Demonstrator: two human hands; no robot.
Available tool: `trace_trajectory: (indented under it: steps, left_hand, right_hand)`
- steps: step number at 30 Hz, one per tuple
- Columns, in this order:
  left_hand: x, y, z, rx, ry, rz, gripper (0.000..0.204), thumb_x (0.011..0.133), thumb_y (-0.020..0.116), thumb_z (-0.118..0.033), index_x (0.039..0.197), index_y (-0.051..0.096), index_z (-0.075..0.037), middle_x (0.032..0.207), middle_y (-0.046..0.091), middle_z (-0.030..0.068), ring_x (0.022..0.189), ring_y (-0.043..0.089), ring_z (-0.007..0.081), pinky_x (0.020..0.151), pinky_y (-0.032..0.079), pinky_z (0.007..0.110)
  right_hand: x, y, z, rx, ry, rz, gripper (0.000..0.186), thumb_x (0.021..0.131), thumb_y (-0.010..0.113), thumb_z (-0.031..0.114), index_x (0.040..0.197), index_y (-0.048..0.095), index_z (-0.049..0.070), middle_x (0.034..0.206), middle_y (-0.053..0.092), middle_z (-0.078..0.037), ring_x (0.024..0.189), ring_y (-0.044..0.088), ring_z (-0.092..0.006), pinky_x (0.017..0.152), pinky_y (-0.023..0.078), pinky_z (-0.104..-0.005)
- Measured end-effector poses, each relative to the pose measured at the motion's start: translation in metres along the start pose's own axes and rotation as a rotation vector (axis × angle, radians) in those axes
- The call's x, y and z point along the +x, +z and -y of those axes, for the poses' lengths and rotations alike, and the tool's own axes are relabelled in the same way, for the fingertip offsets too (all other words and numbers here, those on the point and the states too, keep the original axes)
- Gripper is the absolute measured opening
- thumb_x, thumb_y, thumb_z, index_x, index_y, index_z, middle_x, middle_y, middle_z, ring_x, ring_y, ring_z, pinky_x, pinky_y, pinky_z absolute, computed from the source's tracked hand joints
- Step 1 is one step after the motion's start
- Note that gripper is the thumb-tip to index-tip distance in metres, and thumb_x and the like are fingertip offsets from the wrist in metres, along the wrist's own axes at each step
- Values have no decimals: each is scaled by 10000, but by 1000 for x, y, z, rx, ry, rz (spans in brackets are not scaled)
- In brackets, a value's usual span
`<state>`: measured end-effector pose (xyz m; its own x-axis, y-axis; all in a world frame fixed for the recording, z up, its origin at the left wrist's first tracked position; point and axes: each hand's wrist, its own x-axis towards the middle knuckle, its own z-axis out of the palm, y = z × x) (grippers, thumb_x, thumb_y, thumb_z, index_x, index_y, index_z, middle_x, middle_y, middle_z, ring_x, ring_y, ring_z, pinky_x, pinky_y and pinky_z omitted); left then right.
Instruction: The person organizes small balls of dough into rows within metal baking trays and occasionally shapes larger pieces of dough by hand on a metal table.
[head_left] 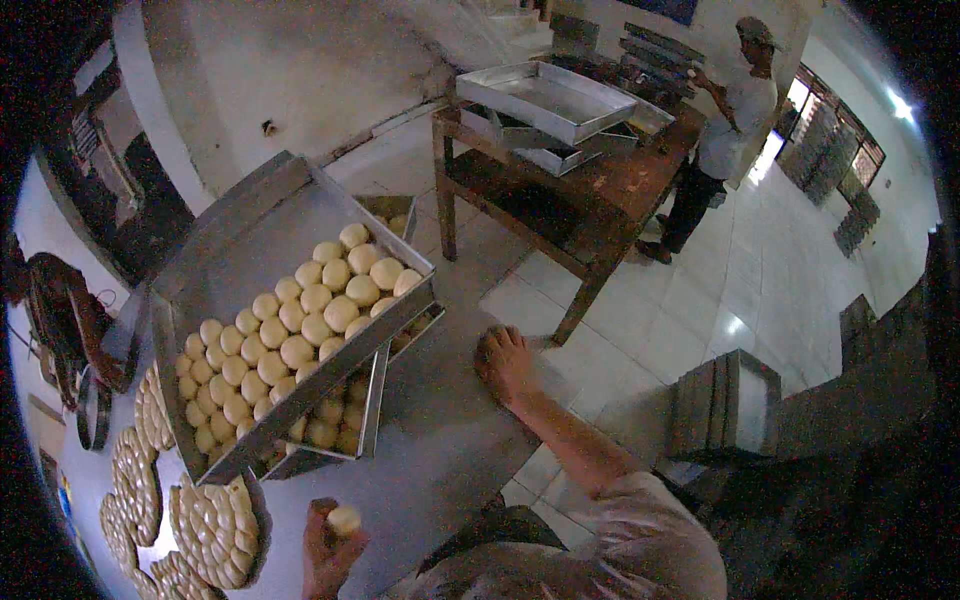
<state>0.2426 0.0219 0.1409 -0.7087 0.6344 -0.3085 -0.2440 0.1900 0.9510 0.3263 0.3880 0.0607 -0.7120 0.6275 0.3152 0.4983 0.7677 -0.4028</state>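
At the near edge of the grey table (430, 430), my left hand (326, 560) is closed round a pale dough ball (343, 520), held between thumb and fingers. My right hand (508, 366) rests farther off at the table's right side, palm down with its fingers curled under. Whatever lies beneath that palm is hidden. To the left, a metal tray (230, 225) holds rows of round dough balls (297, 350), its far part bare. It sits tilted and askew on other trays (372, 400) that also hold dough balls.
Flattened clusters of dough pieces (213, 530) lie at the table's left. Another person (75, 320) leans there with a round ring-like object (94, 410). Beyond, metal trays (550, 100) stand on a wooden table (640, 190) beside a standing person (735, 120). Stacked trays (725, 405) stand at right.
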Motion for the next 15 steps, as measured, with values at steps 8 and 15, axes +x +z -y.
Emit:
trace_trajectory:
  steps: [8,15]
  left_hand:
    - [-50,-92,16,-60,68,-411,228,718,625,-16,855,455,-84,772,464,3,701,442,91,613,398,220]
    - [-90,-132,5,-165,59,-462,283,731,666,-33,909,454,-91,752,437,-22,690,436,82,598,391,225]
  right_hand:
    - [-22,-41,12,215,263,130,284,691,612,141,965,609,69,1015,587,-106,872,574,-313,774,467,-386]
    - [59,-129,205,1243,-134,210,343,799,520,128,1126,515,25,1113,541,-86,1041,504,-174,891,409,-314]
